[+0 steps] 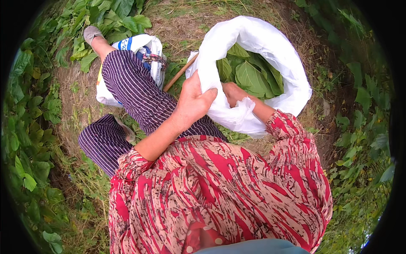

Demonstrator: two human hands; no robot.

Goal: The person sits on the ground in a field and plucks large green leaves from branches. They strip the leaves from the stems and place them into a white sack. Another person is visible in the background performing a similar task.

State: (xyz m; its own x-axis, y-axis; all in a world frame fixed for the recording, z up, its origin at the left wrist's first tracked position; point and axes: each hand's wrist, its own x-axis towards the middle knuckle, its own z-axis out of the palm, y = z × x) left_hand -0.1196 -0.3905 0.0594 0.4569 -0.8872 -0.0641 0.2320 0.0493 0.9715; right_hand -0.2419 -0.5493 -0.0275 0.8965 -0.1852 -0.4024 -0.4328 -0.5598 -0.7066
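A large white plastic sack [219, 41] stands before me to the right, its mouth wide and its rim folded outward. Broad green leaves [252, 77] fill the part of it that shows. My left hand [198, 96] grips the near left side of the rim, thumb on top. My right hand [234, 93] reaches over the near rim into the mouth, against the inner wall and beside the leaves. Its fingertips are hidden, so whether they pinch the plastic does not show. A crumpled flap of the sack lies by the right wrist.
Beyond my bent leg in striped trousers [136, 85] sits a white printed bag [155, 47] with dark cloth in it. A wooden stick [180, 73] leans between bag and sack. Cut leafy stems [117, 19] lie at the top left. Leafy plants [28, 127] line both sides.
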